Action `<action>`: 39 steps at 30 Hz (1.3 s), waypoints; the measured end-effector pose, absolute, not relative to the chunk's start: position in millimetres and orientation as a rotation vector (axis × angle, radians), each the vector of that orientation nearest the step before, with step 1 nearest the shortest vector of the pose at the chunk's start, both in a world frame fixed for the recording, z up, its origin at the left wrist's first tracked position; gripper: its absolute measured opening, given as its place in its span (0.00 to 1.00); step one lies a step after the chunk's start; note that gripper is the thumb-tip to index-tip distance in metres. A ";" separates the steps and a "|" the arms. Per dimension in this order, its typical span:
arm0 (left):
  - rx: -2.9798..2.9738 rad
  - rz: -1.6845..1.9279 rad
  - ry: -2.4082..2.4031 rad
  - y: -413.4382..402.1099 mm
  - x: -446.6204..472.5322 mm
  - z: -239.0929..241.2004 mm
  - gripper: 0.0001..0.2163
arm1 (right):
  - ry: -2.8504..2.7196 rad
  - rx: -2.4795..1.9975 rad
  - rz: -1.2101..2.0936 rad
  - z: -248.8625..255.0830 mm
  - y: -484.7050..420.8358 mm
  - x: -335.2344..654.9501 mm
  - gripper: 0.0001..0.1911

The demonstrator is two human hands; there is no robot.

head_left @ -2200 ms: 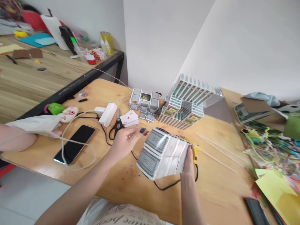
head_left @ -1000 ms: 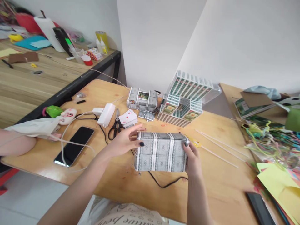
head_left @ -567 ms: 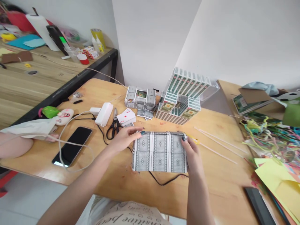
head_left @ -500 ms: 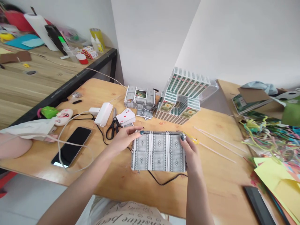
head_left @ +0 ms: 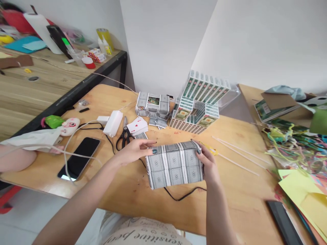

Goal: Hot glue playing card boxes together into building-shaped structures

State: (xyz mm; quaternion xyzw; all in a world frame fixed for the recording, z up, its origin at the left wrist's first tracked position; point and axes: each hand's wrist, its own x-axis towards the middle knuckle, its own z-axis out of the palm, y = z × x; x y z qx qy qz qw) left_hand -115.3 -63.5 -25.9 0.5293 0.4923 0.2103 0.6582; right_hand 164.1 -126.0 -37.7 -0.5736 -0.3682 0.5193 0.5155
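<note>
1. In the head view, a card-covered box (head_left: 176, 166) is held over the near part of the desk (head_left: 237, 197), slightly tilted, with its broad side turned toward the wearer.
2. Its right end is clamped in the right hand (head_left: 209, 165), the thumb laid on the front. The upper left corner is touched by the thumb of the left hand (head_left: 135, 151); whether it is firmly gripped there cannot be told. The two hands are kept apart by the box.
3. The front and the visible top are covered in grey-backed cards, so the covering of these faces is judged largely done. The underside and far side are hidden, so what is left there cannot be told.
4. Beyond the left hand, loose cards (head_left: 138, 125) are seen unattached beside black-handled scissors (head_left: 124, 136); spare material is thus judged available.
5. A smaller card-covered piece (head_left: 165, 102) is set farther back, beside stacked card packs (head_left: 206, 87), and is apparently well advanced too.
</note>
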 end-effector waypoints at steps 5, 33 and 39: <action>1.364 0.298 0.949 -53.4 -123.7 -23.2 0.26 | -1.037 -1.338 1.343 -31.0 -110.8 172.3 0.22; 1.456 0.153 0.953 -52.8 -113.1 -20.0 0.21 | -1.334 -1.223 1.442 -21.0 -68.9 168.6 0.30; 1.339 0.175 1.043 -50.0 -117.7 -31.3 0.12 | -1.211 -1.550 0.993 -41.7 -80.7 183.1 0.26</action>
